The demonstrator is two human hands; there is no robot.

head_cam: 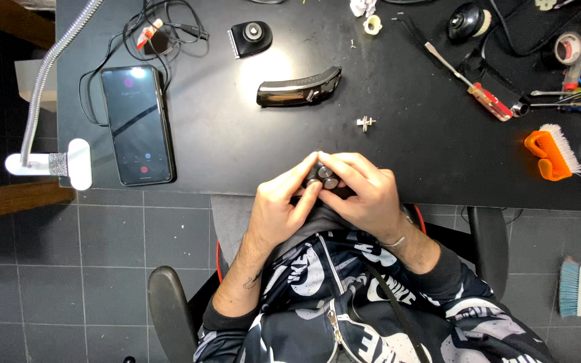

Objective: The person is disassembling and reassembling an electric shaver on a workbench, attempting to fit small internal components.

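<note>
Both hands meet at the near edge of the black table (237, 148), just above the person's lap. Between them sits one small dark part (324, 176) w/ two round grey buttons or discs showing on its face; can't tell what it is exactly, the fingers cover most of it. The left hand (278, 205) comes in from the lower left, wrist bent, thumb and forefinger pinching the part's left side, other fingers curled under. The right hand (366, 195) comes from the lower right, fingers arched over the top and pressed close together, tips touching the part and nearly meeting the left hand's forefinger. A thin bracelet shows on the right wrist.

Count of the rest on the table: one phone (137, 125), screen lit, lying flat at left; one curved black casing (298, 88) mid-table, well apart from the hands; one small black cap (250, 37) w/ a round centre above it; one tiny metal bit (366, 122) just beyond the hands; one red-handled screwdriver (472, 84) at right; one orange brush (551, 153) near the right edge. One blue brush (574, 288) lies on the tiled floor. One gooseneck clamp (55, 164) grips the table's left edge.
</note>
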